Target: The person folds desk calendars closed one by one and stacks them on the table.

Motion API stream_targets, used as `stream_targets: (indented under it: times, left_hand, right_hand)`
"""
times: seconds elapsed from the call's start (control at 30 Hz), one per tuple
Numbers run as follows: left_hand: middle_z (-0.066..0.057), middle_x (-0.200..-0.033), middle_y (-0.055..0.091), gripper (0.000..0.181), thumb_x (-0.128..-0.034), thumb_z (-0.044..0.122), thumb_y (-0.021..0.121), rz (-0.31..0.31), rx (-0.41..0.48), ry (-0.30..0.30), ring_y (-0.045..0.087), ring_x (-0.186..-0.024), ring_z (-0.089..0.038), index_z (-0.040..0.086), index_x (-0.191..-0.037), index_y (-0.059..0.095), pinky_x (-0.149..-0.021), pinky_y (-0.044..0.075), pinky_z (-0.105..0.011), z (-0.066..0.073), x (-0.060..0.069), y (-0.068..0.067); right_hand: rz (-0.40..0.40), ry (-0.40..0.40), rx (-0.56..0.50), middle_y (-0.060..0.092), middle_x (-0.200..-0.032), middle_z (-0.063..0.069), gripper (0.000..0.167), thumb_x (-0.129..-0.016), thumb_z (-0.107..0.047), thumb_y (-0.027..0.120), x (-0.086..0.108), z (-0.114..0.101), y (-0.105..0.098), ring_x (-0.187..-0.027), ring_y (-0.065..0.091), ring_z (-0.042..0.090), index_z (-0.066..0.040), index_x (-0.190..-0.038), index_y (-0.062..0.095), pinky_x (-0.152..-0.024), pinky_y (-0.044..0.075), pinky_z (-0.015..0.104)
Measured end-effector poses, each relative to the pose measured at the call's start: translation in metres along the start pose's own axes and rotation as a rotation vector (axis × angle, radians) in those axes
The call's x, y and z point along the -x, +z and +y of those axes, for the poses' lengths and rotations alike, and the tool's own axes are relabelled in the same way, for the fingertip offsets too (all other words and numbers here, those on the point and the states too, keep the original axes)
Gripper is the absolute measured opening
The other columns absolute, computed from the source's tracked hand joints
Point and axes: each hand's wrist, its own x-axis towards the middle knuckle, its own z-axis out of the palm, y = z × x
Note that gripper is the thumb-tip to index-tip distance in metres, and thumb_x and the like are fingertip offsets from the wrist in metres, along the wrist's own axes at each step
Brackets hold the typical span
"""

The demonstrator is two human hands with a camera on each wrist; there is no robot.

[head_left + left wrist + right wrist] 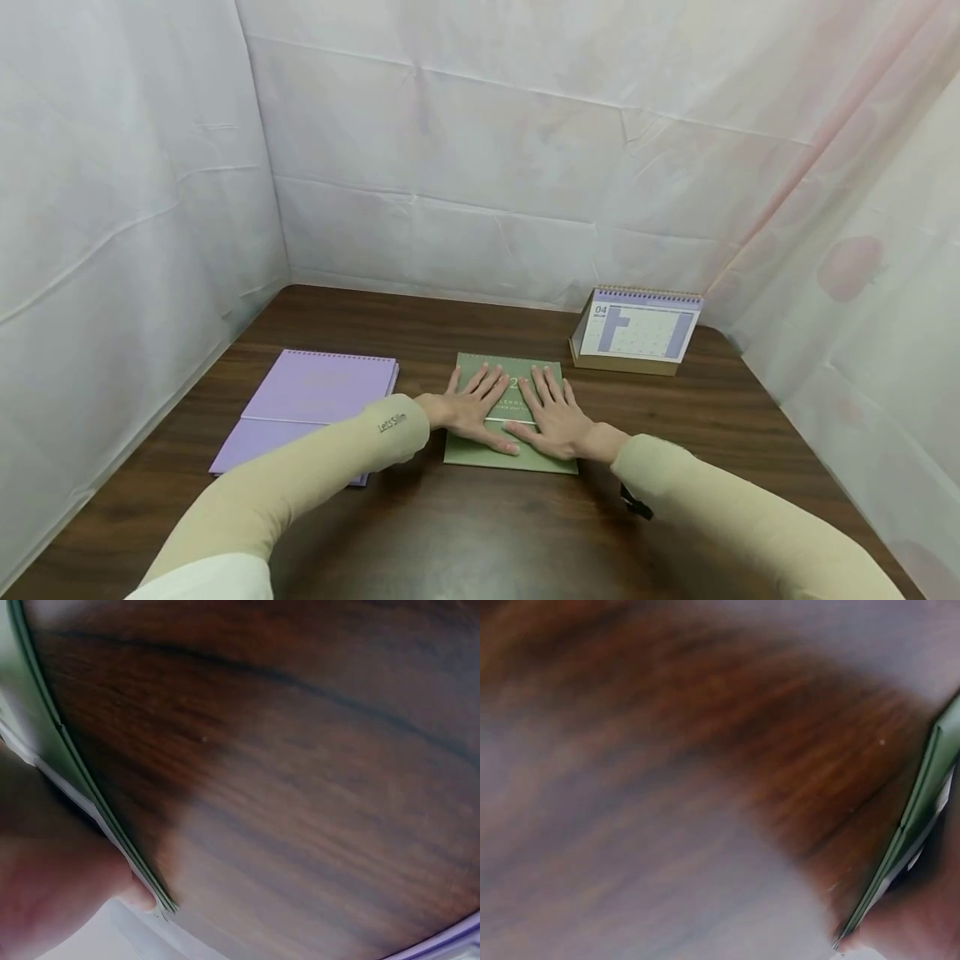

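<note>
Beyond the fingertips of the left hand [471, 414] and right hand [557, 423], the dark brown wooden table [480, 525] gives open room back to the pale cloth curtain [450, 167], a barrier. Left of the left fingers runs a narrow free strip, then the flat lilac spiral-bound booklet [318, 387]. Ahead-right of the right fingers, past bare wood, the upright white-and-purple desk calendar [641, 329] blocks passage. Nearer than the thumbs, room lies between the beige-sleeved forearms [322, 462].
</note>
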Motion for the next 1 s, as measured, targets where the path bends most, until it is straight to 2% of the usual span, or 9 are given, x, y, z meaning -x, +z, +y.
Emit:
stream_targets:
  times: [0.2,0.3,0.43,0.57,0.77,0.8,1.0]
  left_hand:
    - [0.006,-0.160,-0.024,0.128,-0.0586,0.100,0.035,-0.006,0.009,0.005,-0.025,-0.148,-0.019,0.030,-0.153,-0.015,-0.113,-0.020,-0.061,0.000,0.000,0.000]
    - [0.004,-0.162,-0.021,0.124,-0.0638,0.096,0.038,-0.008,-0.010,0.002,-0.021,-0.149,-0.021,0.027,-0.154,-0.012,-0.114,-0.017,-0.061,0.004,0.007,-0.005]
    - [0.000,-0.163,-0.019,0.119,-0.0698,0.092,0.038,-0.001,-0.018,0.008,-0.018,-0.150,-0.024,0.024,-0.155,-0.010,-0.115,-0.014,-0.063,0.010,0.016,-0.012]
    - [-0.001,-0.163,-0.018,0.119,-0.0710,0.091,0.040,0.007,-0.024,0.011,-0.017,-0.150,-0.025,0.024,-0.155,-0.010,-0.115,-0.012,-0.063,0.011,0.014,-0.013]
    - [0.000,-0.163,-0.019,0.118,-0.0711,0.091,0.040,-0.001,-0.020,0.005,-0.018,-0.150,-0.023,0.024,-0.155,-0.010,-0.116,-0.012,-0.062,0.008,0.013,-0.011]
    - [0.001,-0.162,-0.021,0.120,-0.0689,0.093,0.038,0.011,-0.015,0.013,-0.020,-0.149,-0.022,0.025,-0.155,-0.012,-0.115,-0.015,-0.062,0.005,0.011,-0.007]
    - [0.000,-0.162,-0.019,0.118,-0.0718,0.090,0.040,0.023,-0.027,0.015,-0.018,-0.150,-0.024,0.024,-0.155,-0.011,-0.115,-0.012,-0.064,0.008,0.015,-0.013]
  right_hand:
    - [-0.021,0.005,-0.005,-0.008,-0.162,0.019,0.087,-0.094,-0.071,0.023,0.001,0.000,0.001,-0.149,-0.008,0.038,-0.014,-0.156,0.004,-0.117,0.006,0.065]
    - [-0.025,-0.001,-0.009,-0.008,-0.162,0.019,0.087,-0.094,-0.071,0.023,0.001,0.000,0.001,-0.149,-0.009,0.038,-0.014,-0.156,0.004,-0.117,0.006,0.064]
    - [0.008,-0.014,-0.017,-0.006,-0.162,0.020,0.087,-0.094,-0.070,0.026,0.000,0.002,0.003,-0.149,-0.007,0.039,-0.013,-0.156,0.007,-0.116,0.006,0.065]
    - [0.031,-0.011,-0.020,-0.004,-0.162,0.020,0.087,-0.094,-0.070,0.028,-0.001,0.003,0.004,-0.149,-0.005,0.040,-0.013,-0.156,0.007,-0.116,0.006,0.066]
    - [0.012,-0.015,-0.019,-0.005,-0.162,0.021,0.087,-0.094,-0.069,0.029,0.000,0.001,0.001,-0.149,-0.006,0.040,-0.012,-0.156,0.007,-0.115,0.007,0.067]
    - [0.008,-0.013,-0.015,-0.005,-0.162,0.021,0.087,-0.094,-0.069,0.028,0.000,0.001,0.001,-0.149,-0.007,0.040,-0.012,-0.156,0.006,-0.116,0.007,0.066]
    - [0.033,-0.019,-0.006,-0.004,-0.162,0.020,0.087,-0.094,-0.070,0.026,-0.003,0.004,0.004,-0.149,-0.005,0.040,-0.013,-0.156,0.007,-0.116,0.006,0.065]
